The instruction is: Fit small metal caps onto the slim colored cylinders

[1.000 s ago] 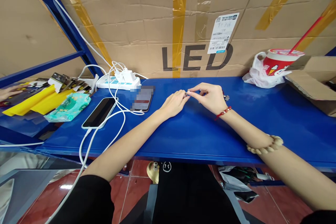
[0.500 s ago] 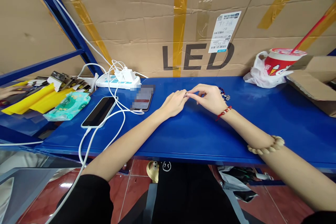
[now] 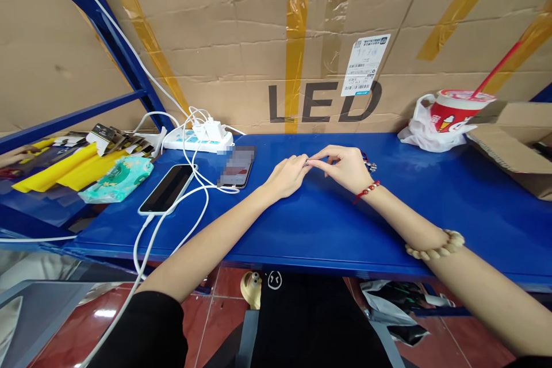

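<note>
Silvery tiny piece [image 3: 306, 163], pinched between left hand [image 3: 284, 177] and right hand [image 3: 345, 168] fingertips.

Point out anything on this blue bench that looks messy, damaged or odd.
White charger cables tangle loosely from the power strip and hang over the front edge of the bench. The cardboard behind is creased and taped. Nothing spilled. Left hand and right hand pinch a small silvery piece.

The blue shelf [image 3: 328, 224] looked smooth, glossy painted metal; the cardboard [image 3: 241, 40] was matt and creased; the small piece [image 3: 306, 163] gleamed metallic.
</note>
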{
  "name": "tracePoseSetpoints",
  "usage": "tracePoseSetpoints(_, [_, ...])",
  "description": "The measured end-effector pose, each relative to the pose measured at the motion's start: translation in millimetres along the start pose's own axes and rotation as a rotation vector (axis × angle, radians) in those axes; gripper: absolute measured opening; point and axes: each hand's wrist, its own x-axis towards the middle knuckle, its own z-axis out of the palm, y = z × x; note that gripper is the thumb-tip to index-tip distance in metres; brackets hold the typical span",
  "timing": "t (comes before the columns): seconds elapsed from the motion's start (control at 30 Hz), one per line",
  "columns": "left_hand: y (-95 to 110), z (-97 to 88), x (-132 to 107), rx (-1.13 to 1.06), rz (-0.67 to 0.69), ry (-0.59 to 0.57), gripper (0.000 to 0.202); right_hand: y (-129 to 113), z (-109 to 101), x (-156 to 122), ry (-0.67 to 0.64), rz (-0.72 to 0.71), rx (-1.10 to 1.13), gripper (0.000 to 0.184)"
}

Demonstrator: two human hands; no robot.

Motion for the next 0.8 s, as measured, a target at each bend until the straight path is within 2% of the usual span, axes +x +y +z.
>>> tracePoseSetpoints(0.3, [1.8, -3.7, -1.8, 0.005, 0.024, 0.011, 0.036, 0.0, -0.7, 1.5, -0.026, -0.041, 0.086, 0.040])
tracePoseSetpoints(0.8, [-0.7, -1.7, -0.6, -0.018, 0.005, 0.007, 0.032, 6.1, 1.8, 3.2, -0.136, 0.018, 0.256, 0.039])
